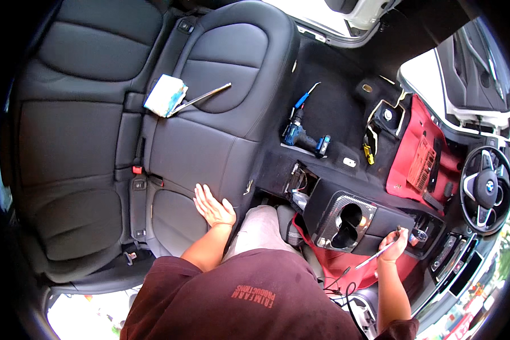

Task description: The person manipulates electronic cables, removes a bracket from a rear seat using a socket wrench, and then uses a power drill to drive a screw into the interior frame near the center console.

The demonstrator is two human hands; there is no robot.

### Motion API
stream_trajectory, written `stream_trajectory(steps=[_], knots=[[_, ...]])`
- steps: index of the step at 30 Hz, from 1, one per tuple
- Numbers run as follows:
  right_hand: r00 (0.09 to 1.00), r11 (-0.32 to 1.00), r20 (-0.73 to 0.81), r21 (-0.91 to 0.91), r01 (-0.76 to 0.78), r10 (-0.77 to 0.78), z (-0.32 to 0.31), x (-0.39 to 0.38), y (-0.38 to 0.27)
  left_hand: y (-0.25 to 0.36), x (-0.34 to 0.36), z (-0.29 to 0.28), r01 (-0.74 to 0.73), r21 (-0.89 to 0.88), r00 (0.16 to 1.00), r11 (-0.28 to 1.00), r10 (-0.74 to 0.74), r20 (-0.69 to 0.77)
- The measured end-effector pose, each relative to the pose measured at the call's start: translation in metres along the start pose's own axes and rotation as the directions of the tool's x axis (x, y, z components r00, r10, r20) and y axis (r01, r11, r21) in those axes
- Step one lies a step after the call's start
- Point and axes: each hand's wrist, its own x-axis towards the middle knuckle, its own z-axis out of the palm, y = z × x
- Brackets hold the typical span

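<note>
My left hand [214, 208] lies flat with fingers stretched out on the black rear seat cushion [209, 139]. Over the centre console [379, 226], my right hand [393, 246] is closed round a slim pale rod-like tool [372, 259]. One end of the tool points down toward the red floor covering; its exact kind cannot be made out. Beside that hand are the gear selector [419, 234] and a patterned panel with two cup holders [345, 222].
A cordless drill [298, 135] and a blue-handled pick [306, 97] lie on the black floor. On the seat rest a white-and-blue packet [165, 95] and a metal rod [204, 97]. Red covering [403, 153] lines the front floor, near the steering wheel [486, 190]. Black cables [345, 288] hang near my right forearm.
</note>
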Motion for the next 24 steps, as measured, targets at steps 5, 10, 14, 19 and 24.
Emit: stream_trajectory(steps=[5, 10, 14, 19, 24], knots=[[1.000, 1.000, -0.007, 0.022, -0.008, 0.008, 0.006, 0.000, -0.005, -0.002, -0.003, 0.002, 0.004, -0.007, 1.000, 1.000, -0.005, -0.019], [1.000, 0.999, 0.028, 0.049, -0.015, 0.013, 0.002, 0.004, -0.003, 0.000, -0.003, 0.004, 0.005, -0.006, 0.999, 1.000, -0.005, -0.051], [0.999, 1.000, 0.045, 0.031, 0.004, -0.005, 0.000, 0.003, 0.000, 0.002, -0.005, 0.003, 0.015, 0.005, 0.999, 1.000, -0.015, -0.047], [0.998, 0.999, 0.052, 0.017, 0.028, -0.028, -0.001, 0.001, 0.003, 0.001, -0.004, 0.001, 0.018, 0.002, 0.999, 1.000, -0.018, -0.051], [1.000, 1.000, 0.016, 0.002, 0.007, -0.007, 0.007, -0.003, -0.003, 0.000, -0.004, 0.002, 0.012, 0.005, 0.999, 1.000, -0.012, -0.049]])
